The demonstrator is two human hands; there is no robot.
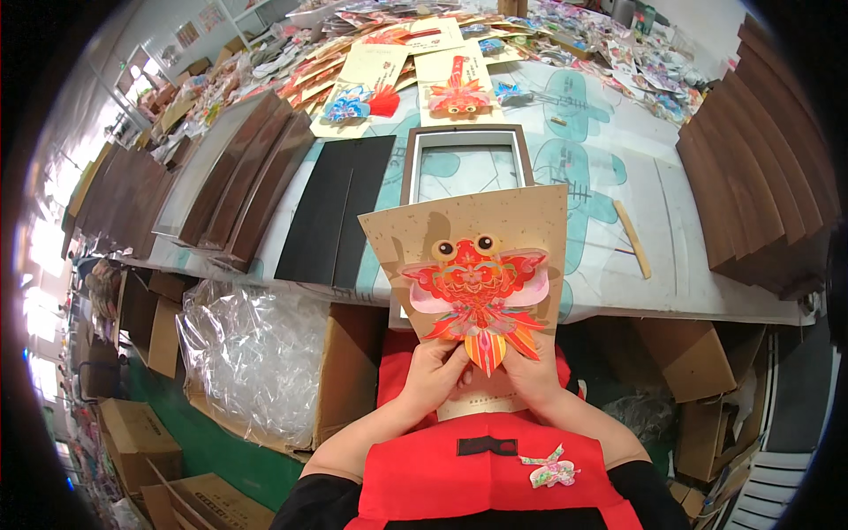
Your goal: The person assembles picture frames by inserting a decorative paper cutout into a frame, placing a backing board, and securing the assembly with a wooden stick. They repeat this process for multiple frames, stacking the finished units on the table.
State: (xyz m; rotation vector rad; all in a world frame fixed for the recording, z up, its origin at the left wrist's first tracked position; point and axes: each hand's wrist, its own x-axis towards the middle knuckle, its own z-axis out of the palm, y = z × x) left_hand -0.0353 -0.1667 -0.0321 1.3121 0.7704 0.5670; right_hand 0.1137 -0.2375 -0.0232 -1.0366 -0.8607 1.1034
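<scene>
**Both hands on a goldfish card**

I hold a tan fan-shaped card (468, 231) upright in front of me, just over the near edge of the surface (689, 274); a red and orange paper goldfish (477, 296) with round eyes and pink fins sits on its face; my left hand (433, 375) grips the card's lower edge from the left, fingers curled shut on it beside the fish's striped tail; my right hand (534, 371) grips the same edge from the right, fingers likewise closed on the card, the two hands nearly touching under the tail.

Just beyond my fingers, flat on the surface, lies an empty dark wooden frame (465, 141); to the left of it, two black sheets (336, 208) side by side; further left, a leaning row of brown frames (252, 177); well beyond, more cards with paper fish (455, 84); far to the right of my fingers, a fanned stack of brown boards (760, 168); between that stack and my right hand, a thin wooden stick (632, 238); below left of my fingers, a cardboard box of clear plastic wrap (252, 353).
</scene>
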